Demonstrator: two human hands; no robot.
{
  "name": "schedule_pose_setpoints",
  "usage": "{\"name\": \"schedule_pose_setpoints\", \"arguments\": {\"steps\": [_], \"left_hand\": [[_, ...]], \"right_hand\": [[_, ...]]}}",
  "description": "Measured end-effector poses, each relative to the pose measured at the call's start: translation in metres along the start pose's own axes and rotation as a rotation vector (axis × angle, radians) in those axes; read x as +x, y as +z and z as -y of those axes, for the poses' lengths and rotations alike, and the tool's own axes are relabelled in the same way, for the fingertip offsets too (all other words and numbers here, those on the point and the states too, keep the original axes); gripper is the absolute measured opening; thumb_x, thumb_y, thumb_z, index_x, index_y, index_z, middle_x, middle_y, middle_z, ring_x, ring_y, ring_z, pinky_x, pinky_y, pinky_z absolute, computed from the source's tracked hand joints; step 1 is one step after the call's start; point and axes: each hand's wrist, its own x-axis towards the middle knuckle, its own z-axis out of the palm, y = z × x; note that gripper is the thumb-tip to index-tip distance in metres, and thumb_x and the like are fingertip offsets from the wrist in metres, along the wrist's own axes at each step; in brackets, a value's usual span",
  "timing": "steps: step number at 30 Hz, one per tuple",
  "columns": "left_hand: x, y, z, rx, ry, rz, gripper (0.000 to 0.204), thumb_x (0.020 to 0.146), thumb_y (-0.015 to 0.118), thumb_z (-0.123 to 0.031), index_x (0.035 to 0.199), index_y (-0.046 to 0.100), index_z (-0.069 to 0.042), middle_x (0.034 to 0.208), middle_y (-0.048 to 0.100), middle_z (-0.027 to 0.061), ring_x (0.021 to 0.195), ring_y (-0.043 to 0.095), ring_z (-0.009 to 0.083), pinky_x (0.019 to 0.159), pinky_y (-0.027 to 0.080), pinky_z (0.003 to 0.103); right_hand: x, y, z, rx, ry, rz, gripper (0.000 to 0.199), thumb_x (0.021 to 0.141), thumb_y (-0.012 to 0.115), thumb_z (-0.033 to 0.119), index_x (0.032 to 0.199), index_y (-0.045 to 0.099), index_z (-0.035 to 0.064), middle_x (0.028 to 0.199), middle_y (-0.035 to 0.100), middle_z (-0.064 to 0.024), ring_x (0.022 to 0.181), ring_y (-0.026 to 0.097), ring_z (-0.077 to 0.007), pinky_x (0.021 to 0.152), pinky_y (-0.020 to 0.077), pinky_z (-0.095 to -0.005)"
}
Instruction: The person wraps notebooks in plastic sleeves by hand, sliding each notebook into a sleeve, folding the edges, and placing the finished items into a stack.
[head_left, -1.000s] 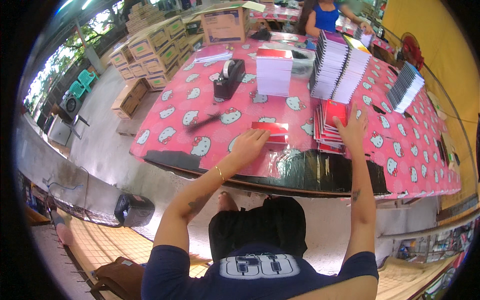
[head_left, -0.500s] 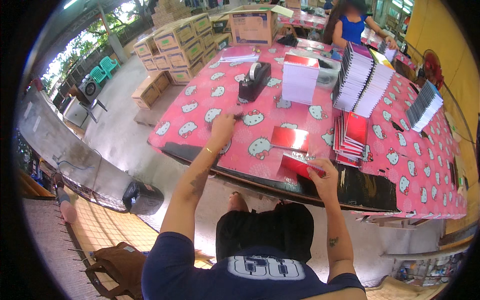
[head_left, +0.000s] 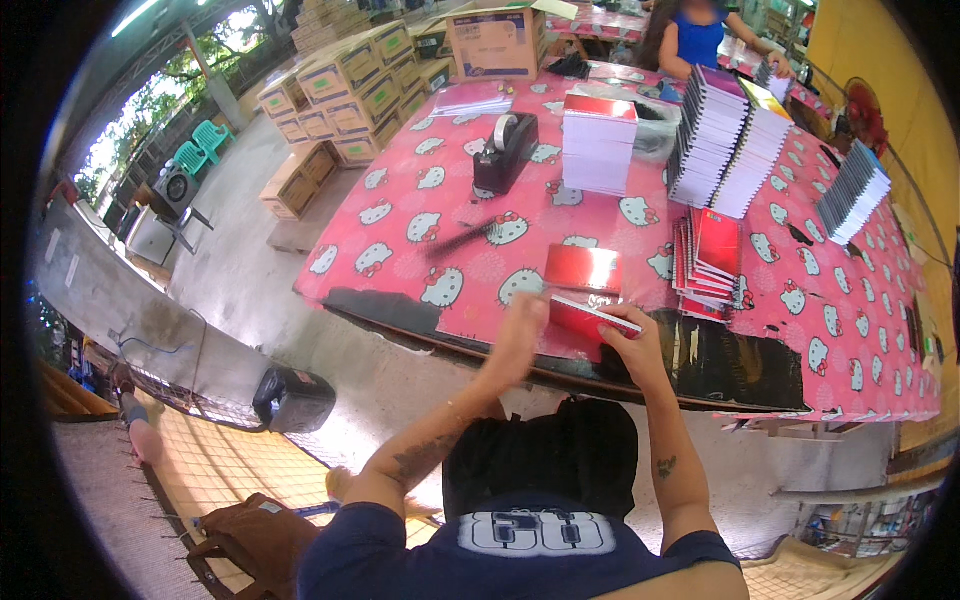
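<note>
My right hand (head_left: 637, 345) grips a small red notebook (head_left: 580, 320) by its right end, tilted above the near table edge with its pale page edge showing. At the notebook's left end is my left hand (head_left: 520, 335), smeared by motion; whether its fingers touch the notebook cannot be made out. Just beyond lies a shiny red cover or notebook (head_left: 583, 268), flat on the table. A dark, thin, ridged strip (head_left: 462, 239) rests farther left. To the right stands a loose pile of red spiral notebooks (head_left: 708, 262).
The pink patterned table (head_left: 390, 270) carries a black tape dispenser (head_left: 506, 155), a white paper block with red top (head_left: 598, 150), tall spiral notebook stacks (head_left: 712, 145) and another notebook stack (head_left: 853, 192). Cartons (head_left: 345, 85) stand beyond its left side. A person in blue (head_left: 700, 42) works across.
My left hand has left the dark strip, which now lies on the table, and has come right to the red notebook. My right hand has turned the notebook so its page edge shows.
</note>
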Motion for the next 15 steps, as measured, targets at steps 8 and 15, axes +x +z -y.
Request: {"name": "schedule_pose_setpoints", "arguments": {"steps": [8, 15], "left_hand": [[0.022, -0.037, -0.012, 0.472, 0.312, 0.037, 0.024, 0.095, 0.064, -0.009, 0.117, 0.066, 0.0, 0.088, 0.067, 0.0083, 0.071, 0.058, 0.0119, 0.061, 0.045, 0.028], [0.021, -0.036, -0.012, 0.515, 0.414, 0.02, 0.02, 0.09, 0.07, -0.009, 0.108, 0.073, -0.003, 0.084, 0.068, 0.0117, 0.069, 0.062, 0.0189, 0.062, 0.048, 0.03]], "right_hand": [[0.004, -0.005, -0.004, -0.06, -0.088, 0.09, 0.031, 0.087, 0.07, 0.0, 0.118, 0.07, 0.002, 0.099, 0.067, 0.0001, 0.092, 0.059, -0.0078, 0.083, 0.0478, -0.0238], [0.005, -0.005, -0.003, -0.048, -0.02, 0.115, 0.029, 0.088, 0.069, 0.0, 0.117, 0.07, 0.0017, 0.1, 0.069, -0.0018, 0.092, 0.059, -0.0087, 0.085, 0.0461, -0.0241]]}}
